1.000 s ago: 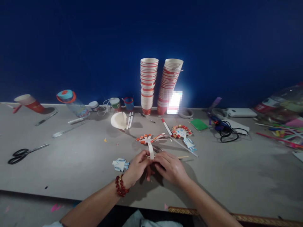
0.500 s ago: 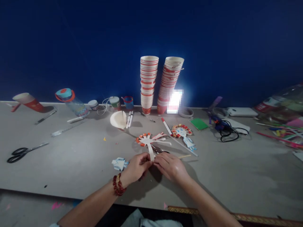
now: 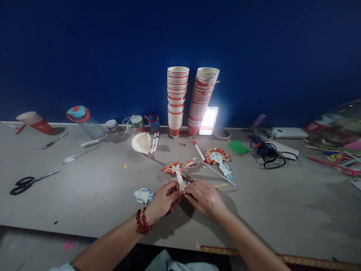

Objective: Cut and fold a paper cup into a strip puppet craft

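Between my hands is a cut paper cup [image 3: 176, 169], its strips fanned out from the round base and several curled into orange-red rolls. My left hand [image 3: 166, 197] pinches the end of the white strip that points towards me. Close against it, my right hand [image 3: 204, 195] has its fingertips closed on the same strip end. Scissors [image 3: 188, 179] lie partly hidden behind my right hand. Left of my left hand lies a paper dress cutout [image 3: 143, 195] with blue edges. A finished-looking paper doll [image 3: 216, 157] with curled red strips around its head lies further right.
Two tall stacks of paper cups [image 3: 177, 98] stand by the blue wall. A cut cup piece [image 3: 141, 143] and markers [image 3: 154, 142] lie before them. More scissors [image 3: 26, 183] and a water bottle [image 3: 87, 122] are left; a cabled glue gun [image 3: 261, 146] is right.
The cut cup's far strips have tilted and turned slightly in my grip. Both hands stay nearly in place, still pinching the near strip's end.
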The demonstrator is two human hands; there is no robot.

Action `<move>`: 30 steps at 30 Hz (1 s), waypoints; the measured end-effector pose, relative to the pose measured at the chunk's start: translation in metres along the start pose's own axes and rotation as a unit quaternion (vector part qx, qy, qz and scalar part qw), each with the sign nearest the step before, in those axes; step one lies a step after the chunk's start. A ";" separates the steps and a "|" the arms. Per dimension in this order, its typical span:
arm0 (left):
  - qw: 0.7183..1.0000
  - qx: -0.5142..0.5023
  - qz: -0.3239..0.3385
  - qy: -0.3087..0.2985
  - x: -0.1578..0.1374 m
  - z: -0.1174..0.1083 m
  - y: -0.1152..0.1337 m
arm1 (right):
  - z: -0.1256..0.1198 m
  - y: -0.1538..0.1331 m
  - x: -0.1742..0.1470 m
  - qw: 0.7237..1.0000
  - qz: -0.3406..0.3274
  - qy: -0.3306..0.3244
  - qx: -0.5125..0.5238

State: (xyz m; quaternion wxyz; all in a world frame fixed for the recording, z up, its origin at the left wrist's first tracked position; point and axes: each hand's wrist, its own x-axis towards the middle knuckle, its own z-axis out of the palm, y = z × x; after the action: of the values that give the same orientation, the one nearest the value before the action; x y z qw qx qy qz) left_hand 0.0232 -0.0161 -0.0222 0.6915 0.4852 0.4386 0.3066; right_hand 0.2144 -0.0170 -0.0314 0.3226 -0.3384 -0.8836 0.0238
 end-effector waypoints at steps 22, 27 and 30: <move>0.999 0.025 0.032 -0.001 -0.003 0.004 -0.004 | -0.007 -0.004 0.002 0.999 0.007 0.035 0.013; 0.999 0.033 0.038 0.006 -0.002 0.005 -0.005 | -0.007 -0.005 0.006 0.999 -0.013 0.046 0.012; 0.999 0.032 0.041 0.006 -0.001 0.003 -0.006 | -0.005 -0.004 0.006 0.999 -0.023 0.048 0.008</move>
State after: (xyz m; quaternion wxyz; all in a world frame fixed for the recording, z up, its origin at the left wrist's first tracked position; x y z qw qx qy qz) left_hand 0.0257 -0.0205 -0.0270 0.6597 0.5229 0.4323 0.3233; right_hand 0.2119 -0.0169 -0.0231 0.3682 -0.3157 -0.8745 0.0069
